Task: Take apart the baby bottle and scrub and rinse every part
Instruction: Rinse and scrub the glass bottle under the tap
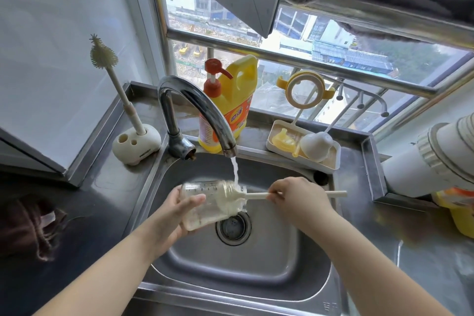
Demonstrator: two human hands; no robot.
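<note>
One sink [179, 251], one bottle [205, 202] held sideways over it, left hand [177, 213] wrapped round its base. Mouth points right toward the right hand [295, 195], which pinches one brush [256, 196]; handle runs along the bottle's axis, head inside, tap stream landing at the neck.

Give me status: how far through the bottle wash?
Done: bottle is apart; collar ring, nipple and cap sit on the drying rack. In hand: left hand holds bottle body under running water; right hand works the brush inside. Left: rinse body, rack it.
</note>
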